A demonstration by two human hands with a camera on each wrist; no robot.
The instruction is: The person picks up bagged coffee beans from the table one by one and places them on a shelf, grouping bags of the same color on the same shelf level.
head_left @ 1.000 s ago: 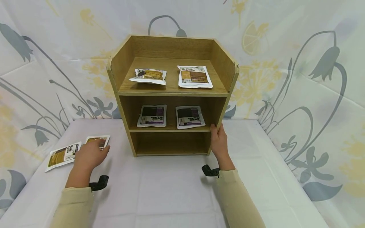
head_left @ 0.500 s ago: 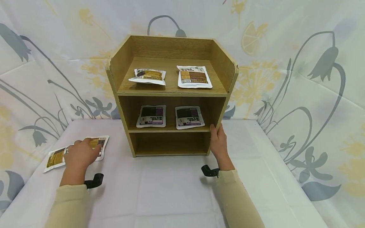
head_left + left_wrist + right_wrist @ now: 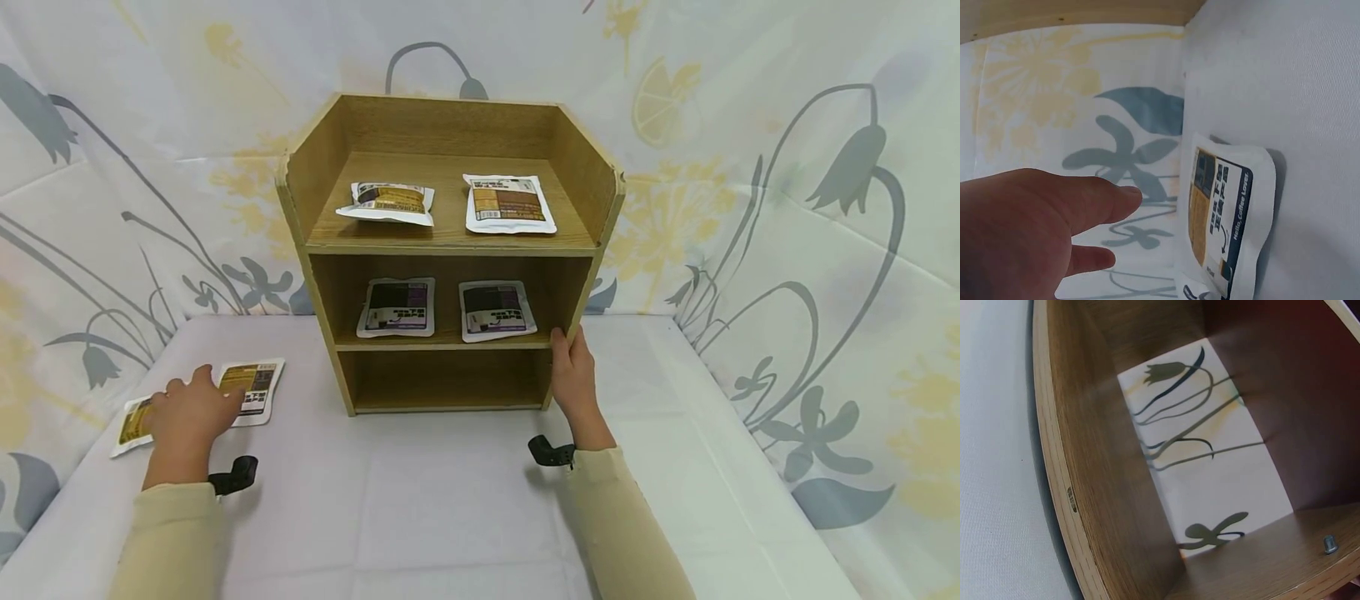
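Observation:
My left hand hovers over two flat yellow-and-white pouches at the table's left side, fingers spread. One pouch shows to the right of the hand; the other pouch is partly covered by it. In the left wrist view, the thumb and a finger of the left hand stand apart from a white-edged pouch printed "Hello, Coffee Lover". My right hand grips the right side panel of a small wooden shelf, thumb at the front edge.
On the top board lie a puffed pouch and a flat brown pouch. Two dark purple pouches, one left and one right, lie on the middle board. A metal peg sticks out inside the shelf. Patterned cloth hangs behind.
My left hand has moved left, off the right-hand yellow pouch and over the left-hand one. The right hand keeps its grip on the shelf.

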